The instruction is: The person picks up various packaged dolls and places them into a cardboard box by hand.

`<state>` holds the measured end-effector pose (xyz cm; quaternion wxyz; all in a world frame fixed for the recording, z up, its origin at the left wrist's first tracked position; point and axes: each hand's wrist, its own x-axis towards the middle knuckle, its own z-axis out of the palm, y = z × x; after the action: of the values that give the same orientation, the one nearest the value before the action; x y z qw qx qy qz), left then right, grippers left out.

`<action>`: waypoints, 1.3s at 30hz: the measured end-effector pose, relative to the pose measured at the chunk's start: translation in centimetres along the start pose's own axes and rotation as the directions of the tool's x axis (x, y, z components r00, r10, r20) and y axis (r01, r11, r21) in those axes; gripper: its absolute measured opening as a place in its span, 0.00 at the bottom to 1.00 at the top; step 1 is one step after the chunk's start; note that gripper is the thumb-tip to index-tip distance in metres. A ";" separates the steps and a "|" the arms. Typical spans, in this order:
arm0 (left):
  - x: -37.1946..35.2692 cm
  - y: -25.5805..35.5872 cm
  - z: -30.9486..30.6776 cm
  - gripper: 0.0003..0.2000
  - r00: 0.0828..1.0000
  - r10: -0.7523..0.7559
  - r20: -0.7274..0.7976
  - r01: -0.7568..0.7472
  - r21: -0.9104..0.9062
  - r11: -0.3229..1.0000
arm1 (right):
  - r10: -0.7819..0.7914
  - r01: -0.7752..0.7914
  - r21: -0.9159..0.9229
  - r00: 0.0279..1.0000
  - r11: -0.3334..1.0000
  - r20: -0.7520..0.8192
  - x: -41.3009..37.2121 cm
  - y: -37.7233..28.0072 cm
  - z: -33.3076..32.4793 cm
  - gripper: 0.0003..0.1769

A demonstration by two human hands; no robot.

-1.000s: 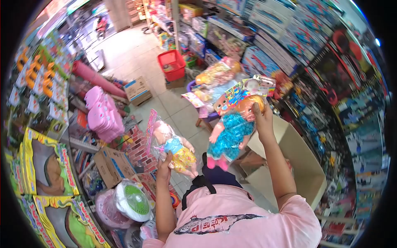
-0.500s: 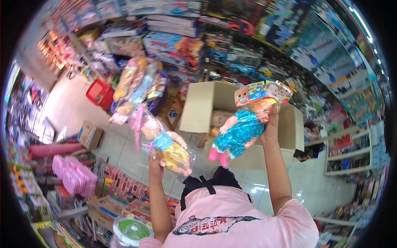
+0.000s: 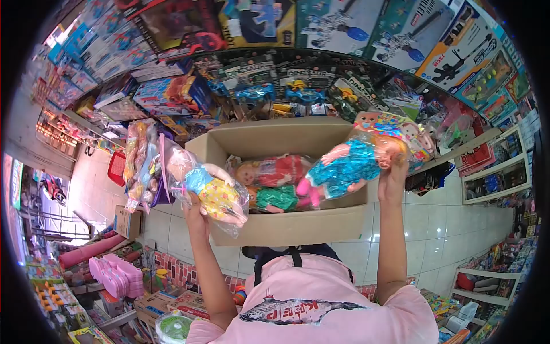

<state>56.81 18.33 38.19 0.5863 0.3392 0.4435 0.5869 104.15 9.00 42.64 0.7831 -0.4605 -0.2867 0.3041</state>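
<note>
My left hand (image 3: 196, 213) is closed on a doll in a clear plastic bag, a doll with a blue top and yellow shorts (image 3: 215, 192). That doll hangs over the left side of an open cardboard box (image 3: 286, 230). In my right hand (image 3: 393, 182) is another bagged doll in a shiny blue dress (image 3: 350, 163), with a printed card at its head. It is tilted over the box's right side, its pink feet pointing down-left. Inside the box lie a doll in red (image 3: 278, 170) and a doll in green (image 3: 275, 198), both wrapped in plastic.
To the left stands a purple basket (image 3: 163, 192) heaped with bagged dolls, beside a red plastic container (image 3: 116, 168). Shelves of boxed toys (image 3: 338, 28) line the back. Pink plastic pieces (image 3: 116, 275) and a green fan (image 3: 173, 327) are at lower left. Tiled floor (image 3: 435, 238) extends right.
My view has turned right, so the box now sits centrally, with its contents visible. Both dolls are still in my hands; the left one now overlaps the box's left side.
</note>
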 end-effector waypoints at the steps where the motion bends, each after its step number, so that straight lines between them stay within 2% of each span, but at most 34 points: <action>1: 0.1 -0.7 0.9 0.28 1.000 -0.002 0.000 0.002 0.011 1.000 | 0.007 -0.007 0.006 1.000 1.000 -0.007 0.5 0.7 -0.6 0.30; 5: 0.0 -2.1 4.3 0.30 0.999 -0.014 -0.047 0.020 0.134 0.991 | 0.103 -0.098 -0.104 0.993 0.990 0.048 1.3 3.8 -1.8 0.24; 7: 0.2 -2.4 5.4 0.31 0.999 -0.011 -0.050 0.020 0.181 0.983 | 0.118 -0.077 -0.347 0.988 0.935 0.097 1.5 4.2 0.8 0.25; 8: 0.4 -2.4 5.9 0.32 1.000 0.008 -0.024 -0.002 0.242 0.970 | 0.124 -0.083 -0.347 0.987 0.934 0.099 1.8 4.0 2.0 0.25; 10: 1.0 -2.5 6.3 0.32 1.000 0.025 0.002 -0.024 0.304 0.952 | 0.339 -0.231 -0.417 0.918 0.879 0.205 2.6 3.9 4.1 0.25; 11: 1.6 -2.5 6.3 0.32 0.999 0.027 0.017 -0.031 0.335 0.942 | 0.339 -0.232 -0.416 0.919 0.879 0.204 3.4 4.9 4.3 0.25; 12: 1.9 -2.5 6.5 0.32 0.999 0.024 0.031 -0.034 0.365 0.931 | 0.275 0.003 -0.663 0.908 0.749 0.316 4.1 6.5 4.2 0.28; 13: 2.1 -2.4 6.5 0.32 0.999 0.016 0.030 -0.026 0.365 0.930 | 0.251 0.252 -0.811 0.866 0.528 0.433 4.5 8.1 4.2 0.30; 14: 2.2 -2.1 7.0 0.32 1.000 0.023 0.017 -0.027 0.355 0.935 | 0.364 0.178 -0.848 0.845 0.500 0.392 4.6 9.2 4.4 0.32; 15: 2.7 -1.9 7.5 0.31 0.999 0.035 0.011 -0.037 0.341 0.939 | 0.357 0.179 -0.850 0.851 0.495 0.386 4.8 10.3 4.4 0.32; 17: 3.2 -1.6 7.3 0.31 0.999 -0.002 0.036 -0.010 0.319 0.948 | 0.462 0.162 -0.924 0.828 0.346 0.318 4.7 12.7 4.2 0.32; 21: 5.5 -2.6 6.5 0.30 0.996 -0.049 0.078 0.025 0.285 0.958 | 0.524 0.161 -0.931 0.789 0.329 0.322 5.4 16.9 3.7 0.34; 23: 6.5 -3.6 5.8 0.28 0.995 -0.060 0.079 0.036 0.275 0.961 | 0.602 0.094 -0.983 0.780 0.157 0.171 6.0 18.2 4.2 0.35; 24: 6.9 -4.0 5.7 0.26 0.991 -0.086 0.100 0.052 0.304 0.951 | 0.596 0.096 -0.985 0.786 0.145 0.164 6.6 18.6 4.2 0.35; 26: 6.7 -4.6 5.0 0.24 0.986 -0.130 0.106 0.089 0.325 0.942 | 0.680 0.047 -0.983 0.716 0.177 0.156 6.9 19.2 3.7 0.38; 30: 7.5 -4.6 4.6 0.24 0.987 -0.124 0.097 0.082 0.354 0.932 | 0.661 0.126 -0.989 0.736 0.077 0.146 6.0 21.8 1.7 0.36; 32: 7.8 -4.2 4.5 0.23 0.987 -0.145 0.069 0.117 0.305 0.945 | 0.643 0.007 -1.000 0.765 0.002 0.006 5.6 22.7 1.2 0.33; 33: 8.1 -4.3 4.4 0.23 0.987 -0.144 0.066 0.119 0.296 0.948 | 0.642 0.014 -1.000 0.767 -0.005 0.008 6.1 23.2 1.3 0.33; 35: 8.4 -4.5 4.1 0.24 0.992 -0.117 0.043 0.095 0.350 0.932 | 0.729 0.075 -0.982 0.680 -0.175 -0.078 6.9 24.1 1.3 0.28; 36: 8.5 -4.6 3.9 0.24 0.992 -0.121 0.035 0.102 0.346 0.933 | 0.733 0.082 -0.980 0.676 -0.181 -0.079 7.4 24.4 1.2 0.28; 38: 8.9 -4.7 3.6 0.24 0.990 -0.110 0.093 0.060 0.427 0.902 | 0.833 0.419 -0.883 0.550 -0.213 0.061 8.5 25.3 0.7 0.27; 39: 8.7 -4.8 3.4 0.24 0.989 -0.115 0.088 0.066 0.432 0.899 | 0.837 0.420 -0.883 0.543 -0.209 0.060 9.0 27.9 -1.6 0.27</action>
<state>61.06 26.94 34.03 0.5480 0.4707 0.5434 0.4276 105.24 25.64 18.54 -0.1669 -0.7335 -0.5876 0.2981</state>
